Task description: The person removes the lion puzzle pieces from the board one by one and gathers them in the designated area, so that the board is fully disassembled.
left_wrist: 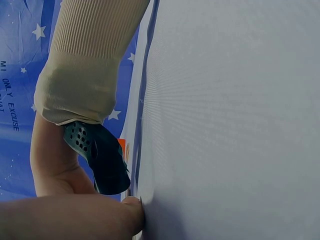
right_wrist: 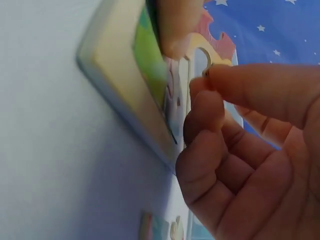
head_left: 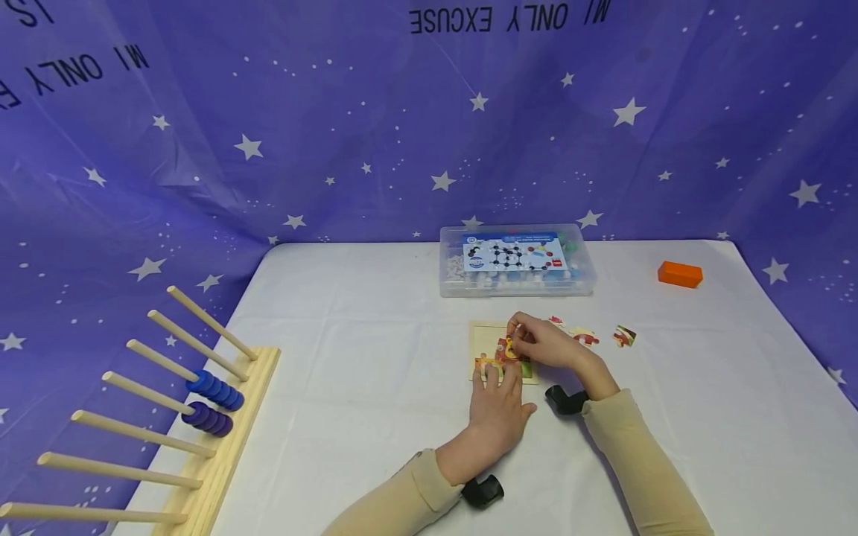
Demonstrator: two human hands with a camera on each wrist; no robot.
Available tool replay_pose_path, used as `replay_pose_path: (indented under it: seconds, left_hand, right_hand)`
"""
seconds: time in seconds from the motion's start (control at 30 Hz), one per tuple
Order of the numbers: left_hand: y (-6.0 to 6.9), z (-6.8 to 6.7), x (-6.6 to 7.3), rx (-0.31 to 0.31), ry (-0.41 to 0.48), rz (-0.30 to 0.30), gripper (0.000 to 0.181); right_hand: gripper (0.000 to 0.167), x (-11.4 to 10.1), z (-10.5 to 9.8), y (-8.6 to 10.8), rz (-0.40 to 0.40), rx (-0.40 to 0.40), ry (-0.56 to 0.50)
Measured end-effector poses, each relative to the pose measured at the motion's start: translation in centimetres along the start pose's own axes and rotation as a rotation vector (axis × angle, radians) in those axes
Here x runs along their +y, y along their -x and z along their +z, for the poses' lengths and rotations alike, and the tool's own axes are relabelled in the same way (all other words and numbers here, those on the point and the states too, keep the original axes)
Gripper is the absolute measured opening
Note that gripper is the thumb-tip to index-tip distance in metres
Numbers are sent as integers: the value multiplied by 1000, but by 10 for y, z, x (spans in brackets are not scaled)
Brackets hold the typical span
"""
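Note:
A wooden puzzle board (head_left: pixel 477 335) lies on the white table, with colourful pieces (head_left: pixel 489 365) in its lower part. The fingertips of my left hand (head_left: pixel 497 417) rest on its near edge and pieces, fingers nearly straight. My right hand (head_left: pixel 548 344) is over the board's right side, thumb and forefinger pinching a red and yellow puzzle piece (head_left: pixel 504 350). In the right wrist view the right hand (right_wrist: pixel 250 150) pinches the pink and yellow piece (right_wrist: pixel 225 47) by its edge, other fingers curled. The left wrist view shows only part of the left hand (left_wrist: pixel 70 217); the board is hidden there.
Loose puzzle pieces (head_left: pixel 625 336) lie right of the board. Behind it stands a clear plastic box (head_left: pixel 450 286) with a molecule-picture label. An orange block (head_left: pixel 680 275) sits at the back right. At the left is a wooden peg rack (head_left: pixel 231 439) with blue and purple rings.

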State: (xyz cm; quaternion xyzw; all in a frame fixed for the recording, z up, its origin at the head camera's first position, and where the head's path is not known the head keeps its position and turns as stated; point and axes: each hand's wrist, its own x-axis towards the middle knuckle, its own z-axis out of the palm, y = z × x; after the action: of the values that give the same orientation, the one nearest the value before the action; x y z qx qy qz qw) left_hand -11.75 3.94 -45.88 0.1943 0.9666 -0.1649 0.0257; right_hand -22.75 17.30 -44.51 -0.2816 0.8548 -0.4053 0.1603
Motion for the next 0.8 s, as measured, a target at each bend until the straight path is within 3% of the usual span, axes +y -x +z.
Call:
replay_pose_path:
  seconds: [0.17, 0.3, 0.43, 0.57, 0.8]
  left_hand:
    - [0, 1, 0, 12, 5, -5, 63]
    - [0, 1, 1, 62, 9, -16, 65]
    - [1, 1, 2, 102, 6, -15, 65]
    - [2, 0, 2, 95, 4, -13, 63]
    - [2, 0, 0, 82, 4, -16, 63]
  right_hand:
    - [11, 1, -14, 7, 26, -10, -89]
    - [14, 6, -37, 24, 79, -42, -154]
    - [14, 16, -59, 46, 171, -75, -115]
    - [16, 24, -73, 65, 274, -126, -91]
    - [18, 35, -74, 71, 353, -174, -78]
